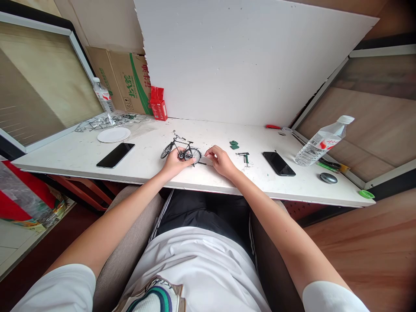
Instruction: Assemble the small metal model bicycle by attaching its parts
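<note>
A small black model bicycle (182,148) stands tilted above the white table, its handlebar toward the far left and its rear wheel toward the right. My left hand (177,162) is closed around its lower frame, with the thumb at the rear wheel. Just right of that wheel, my right hand (219,159) has thumb and fingers pinched together. A small pale piece (206,160) shows at those fingertips; I cannot make out its kind. Below it lies a thin dark strip on the table. Dark green flat pieces (234,144) and a green and black part (246,158) rest right of my right hand.
Phones lie at left (116,155) and right (278,163). A white round lid (113,134), thin black part frames (108,121) and a red box (158,104) are at the back left. Water bottles stand left (103,95) and right (323,141). A white board (243,60) rises behind.
</note>
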Tool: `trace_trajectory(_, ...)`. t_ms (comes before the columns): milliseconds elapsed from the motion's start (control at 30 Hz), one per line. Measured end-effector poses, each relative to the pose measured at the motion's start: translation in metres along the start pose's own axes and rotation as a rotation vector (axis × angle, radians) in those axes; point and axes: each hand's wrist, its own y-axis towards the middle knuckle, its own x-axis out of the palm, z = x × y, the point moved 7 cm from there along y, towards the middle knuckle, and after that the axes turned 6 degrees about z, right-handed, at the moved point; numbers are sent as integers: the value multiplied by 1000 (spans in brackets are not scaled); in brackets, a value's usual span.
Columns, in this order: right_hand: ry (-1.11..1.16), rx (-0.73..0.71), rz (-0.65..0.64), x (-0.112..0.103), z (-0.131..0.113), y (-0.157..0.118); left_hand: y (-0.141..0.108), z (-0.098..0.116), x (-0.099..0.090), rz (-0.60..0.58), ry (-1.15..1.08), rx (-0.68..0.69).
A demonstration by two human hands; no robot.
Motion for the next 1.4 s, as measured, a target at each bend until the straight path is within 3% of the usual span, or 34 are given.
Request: trace_trajectory(1400, -30, 33, -32, 4, 2, -2, 3, -5, 1, -21, 46, 16)
